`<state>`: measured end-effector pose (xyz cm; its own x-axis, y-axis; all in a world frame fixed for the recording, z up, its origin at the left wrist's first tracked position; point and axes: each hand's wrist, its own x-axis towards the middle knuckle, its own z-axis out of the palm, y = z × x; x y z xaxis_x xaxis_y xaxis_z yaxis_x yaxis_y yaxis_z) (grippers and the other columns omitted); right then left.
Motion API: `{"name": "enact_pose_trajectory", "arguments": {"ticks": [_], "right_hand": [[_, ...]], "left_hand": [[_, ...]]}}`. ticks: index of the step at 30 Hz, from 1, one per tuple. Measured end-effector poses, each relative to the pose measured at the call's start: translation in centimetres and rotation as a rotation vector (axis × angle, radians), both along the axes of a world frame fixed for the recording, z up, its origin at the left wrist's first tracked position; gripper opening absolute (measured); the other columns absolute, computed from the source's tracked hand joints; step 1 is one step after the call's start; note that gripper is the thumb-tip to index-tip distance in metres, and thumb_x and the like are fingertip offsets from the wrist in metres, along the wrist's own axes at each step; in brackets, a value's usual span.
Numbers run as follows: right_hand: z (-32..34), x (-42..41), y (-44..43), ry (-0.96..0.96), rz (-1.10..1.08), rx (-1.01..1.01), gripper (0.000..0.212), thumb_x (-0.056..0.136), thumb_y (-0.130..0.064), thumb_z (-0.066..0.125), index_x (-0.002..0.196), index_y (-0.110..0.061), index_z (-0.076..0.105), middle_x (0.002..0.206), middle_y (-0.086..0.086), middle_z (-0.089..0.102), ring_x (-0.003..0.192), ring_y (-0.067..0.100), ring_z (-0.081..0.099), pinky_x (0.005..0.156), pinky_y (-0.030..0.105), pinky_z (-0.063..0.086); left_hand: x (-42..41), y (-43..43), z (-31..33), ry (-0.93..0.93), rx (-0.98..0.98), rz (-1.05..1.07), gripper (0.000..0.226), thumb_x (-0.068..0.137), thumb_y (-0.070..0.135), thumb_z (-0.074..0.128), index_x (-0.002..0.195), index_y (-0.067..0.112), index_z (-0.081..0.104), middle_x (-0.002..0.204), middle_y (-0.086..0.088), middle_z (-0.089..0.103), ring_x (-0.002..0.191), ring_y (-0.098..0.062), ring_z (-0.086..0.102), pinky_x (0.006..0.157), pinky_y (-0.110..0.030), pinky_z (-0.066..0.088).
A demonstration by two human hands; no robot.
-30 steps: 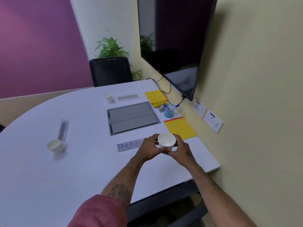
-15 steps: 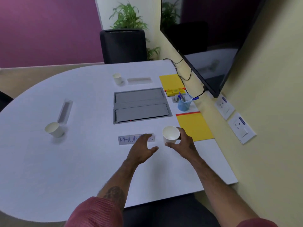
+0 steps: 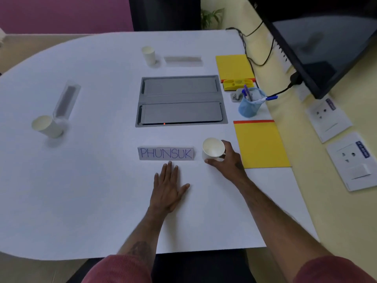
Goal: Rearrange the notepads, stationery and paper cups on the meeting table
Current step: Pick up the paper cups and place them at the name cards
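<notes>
My right hand (image 3: 228, 162) grips a white paper cup (image 3: 213, 149) standing on the white meeting table (image 3: 91, 190), just right of a name card reading PHUNSUK (image 3: 166, 153). Flat on the table below that card lies my left hand (image 3: 168, 186), fingers straight, holding nothing. A yellow notepad (image 3: 261, 145) lies right of the cup; a second yellow notepad (image 3: 233, 66) lies farther back. Between them stand a blue pen holder (image 3: 250, 105) with pens and a yellow stationery tray (image 3: 237, 84). Two more paper cups stand at the far centre (image 3: 148, 55) and at the left (image 3: 47, 126).
A grey cable box (image 3: 180, 101) is set into the table's middle. Two more name cards lie at the back (image 3: 183, 60) and at the left (image 3: 66, 101). A black wall screen (image 3: 318, 37) with cables overhangs the right edge, with wall sockets (image 3: 328, 119) below. A black chair (image 3: 165, 13) stands behind.
My left hand let go of the cup and came down flat on the table. My right hand set the cup down beside the name card. The camera moved closer and tilted down.
</notes>
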<state>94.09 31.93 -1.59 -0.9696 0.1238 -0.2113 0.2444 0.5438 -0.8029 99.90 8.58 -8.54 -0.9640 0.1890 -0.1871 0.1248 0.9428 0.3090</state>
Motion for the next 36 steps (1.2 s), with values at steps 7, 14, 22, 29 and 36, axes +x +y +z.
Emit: {"name": "enact_pose_trajectory", "arguments": {"ticks": [7, 14, 22, 29, 36], "right_hand": [[-2.5, -2.0, 0.1, -0.014, 0.010, 0.003, 0.087, 0.072, -0.031, 0.086, 0.142, -0.018, 0.036, 0.131, 0.009, 0.056, 0.113, 0.026, 0.055, 0.085, 0.025, 0.044], [-3.0, -3.3, -0.4, 0.012, -0.007, -0.002, 0.087, 0.072, -0.027, 0.086, 0.142, -0.013, 0.036, 0.135, 0.011, 0.054, 0.120, 0.030, 0.052, 0.088, 0.023, 0.040], [-3.2, -3.2, -0.5, 0.016, 0.020, 0.037, 0.088, 0.072, -0.025, 0.086, 0.142, -0.012, 0.036, 0.137, 0.012, 0.053, 0.121, 0.031, 0.051, 0.088, 0.022, 0.039], [-3.3, -2.9, -0.2, 0.029, 0.031, 0.033, 0.092, 0.069, -0.018, 0.088, 0.144, -0.014, 0.034, 0.134, 0.011, 0.054, 0.119, 0.028, 0.052, 0.090, 0.023, 0.040], [-1.3, -0.3, 1.4, 0.039, -0.039, 0.083, 0.083, 0.082, -0.016, 0.076, 0.150, -0.018, 0.028, 0.134, 0.013, 0.055, 0.120, 0.024, 0.054, 0.098, 0.034, 0.046]], "left_hand": [[-0.4, 0.3, -1.8, 0.057, -0.087, 0.023, 0.079, 0.097, 0.068, 0.019, 0.157, 0.017, 0.010, 0.165, -0.005, -0.001, 0.152, -0.020, -0.005, 0.121, -0.052, 0.006], [-0.1, 0.3, -2.1, 0.081, -0.093, 0.041, 0.078, 0.096, 0.069, 0.018, 0.157, 0.021, 0.010, 0.165, -0.001, -0.001, 0.151, -0.017, -0.006, 0.121, -0.050, 0.004], [-0.1, 0.2, -2.0, 0.074, -0.091, 0.041, 0.078, 0.095, 0.070, 0.015, 0.157, 0.022, 0.007, 0.165, 0.000, -0.004, 0.151, -0.016, -0.009, 0.122, -0.049, 0.002], [-0.3, 0.3, -1.7, 0.047, -0.060, 0.036, 0.079, 0.095, 0.070, 0.017, 0.157, 0.022, 0.004, 0.164, 0.001, -0.007, 0.150, -0.015, -0.012, 0.121, -0.048, -0.002], [-0.6, -0.5, 1.0, -0.061, -0.046, -0.005, 0.087, 0.088, 0.073, 0.005, 0.157, 0.020, 0.008, 0.164, 0.002, -0.009, 0.151, -0.015, -0.009, 0.121, -0.045, 0.001]]}}
